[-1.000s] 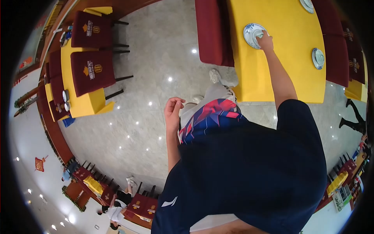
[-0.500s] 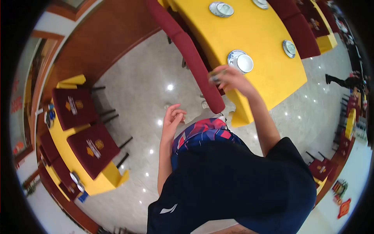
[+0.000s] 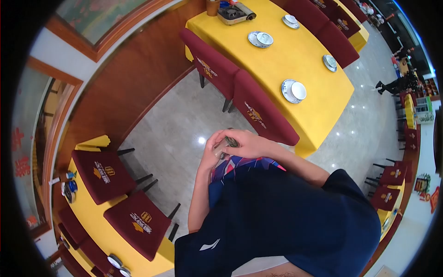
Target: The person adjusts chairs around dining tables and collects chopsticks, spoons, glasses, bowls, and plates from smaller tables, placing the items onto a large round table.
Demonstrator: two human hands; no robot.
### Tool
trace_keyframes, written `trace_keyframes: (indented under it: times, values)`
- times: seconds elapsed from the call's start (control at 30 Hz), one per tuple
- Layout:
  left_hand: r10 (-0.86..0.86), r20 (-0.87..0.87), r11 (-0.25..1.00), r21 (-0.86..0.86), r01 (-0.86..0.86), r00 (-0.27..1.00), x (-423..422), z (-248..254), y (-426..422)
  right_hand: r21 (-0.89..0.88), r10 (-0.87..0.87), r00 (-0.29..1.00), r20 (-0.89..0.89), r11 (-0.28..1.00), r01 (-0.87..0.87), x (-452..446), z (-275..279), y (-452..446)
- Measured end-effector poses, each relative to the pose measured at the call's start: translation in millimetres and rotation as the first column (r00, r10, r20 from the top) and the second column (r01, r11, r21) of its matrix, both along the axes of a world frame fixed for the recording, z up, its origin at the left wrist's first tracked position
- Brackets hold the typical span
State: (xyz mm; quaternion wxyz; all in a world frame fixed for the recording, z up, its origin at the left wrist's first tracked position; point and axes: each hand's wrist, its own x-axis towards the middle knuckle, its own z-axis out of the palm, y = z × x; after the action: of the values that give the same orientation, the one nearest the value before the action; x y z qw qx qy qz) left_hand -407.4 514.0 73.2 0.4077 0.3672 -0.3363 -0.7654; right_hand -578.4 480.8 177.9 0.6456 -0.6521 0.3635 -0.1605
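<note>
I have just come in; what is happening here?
A person's left hand and right hand are together around a small object, mostly hidden by the fingers. Beyond a red chair, a white bowl sits on a plate on the yellow table. A small stove stands near the table's far end.

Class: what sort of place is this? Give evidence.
Probably a restaurant dining room: a yellow-covered table set with bowls on plates, a portable stove, and matching maroon chairs with printed logos.
</note>
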Motion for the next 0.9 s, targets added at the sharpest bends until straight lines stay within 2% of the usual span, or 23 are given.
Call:
trace_keyframes:
  times: [0.03,0.1,0.2,0.27,0.3,0.33,0.37,0.4,0.47,0.57,0.6,0.77,0.83,0.9]
  values:
    - [-0.016,-0.001,1.0,0.004,0.016,1.0,5.2,6.9,-6.4,0.004,-0.016,1.0,-0.001,1.0,0.016,3.7,7.6,-3.5]
    - [-0.011,0.085,0.999,-0.03,0.014,0.996,9.9,13.8,-17.0,-0.317,-0.019,0.967,-0.255,0.946,-0.066,8.2,17.3,-16.2]
    - [-0.016,0.194,1.0,-0.005,0.017,0.981,17.8,16.6,-33.0,-0.314,-0.072,0.941,-0.331,0.949,-0.037,3.2,12.5,-57.4]
    - [-0.03,0.167,0.999,0.017,0.027,0.985,25.0,10.8,-48.3,-0.462,-0.234,0.914,-0.332,0.885,0.059,-14.9,-0.9,-108.8]
    - [-0.037,0.135,0.999,0.033,0.032,0.99,26.4,8.1,-57.2,-0.428,-0.32,0.89,-0.326,0.889,0.162,-28.8,-13.8,-142.6]
    - [0.004,0.087,0.999,0.048,-0.008,0.996,27.0,7.6,-65.9,-0.423,-0.42,0.826,-0.376,0.871,0.25,-44.0,-22.2,-178.4]
    - [-0.009,0.092,0.998,0.055,0.004,0.996,28.3,5.2,-74.9,-0.555,-0.521,0.702,-0.485,0.804,0.213,-64.3,-36.2,-214.9]
    - [0.039,0.093,0.99,0.134,-0.052,0.995,30.4,2.8,-85.0,-0.674,-0.616,0.593,-0.518,0.721,0.16,-101.4,-86.8,-259.5]
    - [0.127,0.104,0.958,0.244,-0.149,0.986,34.3,0.1,-108.7,-0.625,-0.642,0.34,-0.687,0.761,0.172,-147.3,-117.1,-336.4]
    - [0.17,0.117,0.946,0.258,-0.195,0.978,45.7,-2.3,-144.1,-0.677,-0.729,0.199,-0.655,0.683,0.273,-203.9,-172.1,-429.2]
    - [0.187,0.194,0.933,0.273,-0.236,0.963,45.7,0.5,-158.0,-0.648,-0.711,0.184,-0.679,0.698,0.304,-214.9,-185.8,-454.2]
    - [0.287,0.284,0.884,0.289,-0.367,0.915,44.0,13.4,-215.0,-0.557,-0.648,0.187,-0.739,0.742,0.373,-249.1,-248.7,-527.3]
    - [0.335,0.27,0.875,0.265,-0.404,0.903,42.0,22.0,-238.0,-0.535,-0.641,0.14,-0.755,0.724,0.435,-250.8,-264.9,-545.0]
    - [0.343,0.259,0.885,0.232,-0.403,0.903,41.3,22.4,-255.8,-0.586,-0.692,0.135,-0.709,0.685,0.433,-263.1,-275.8,-562.4]
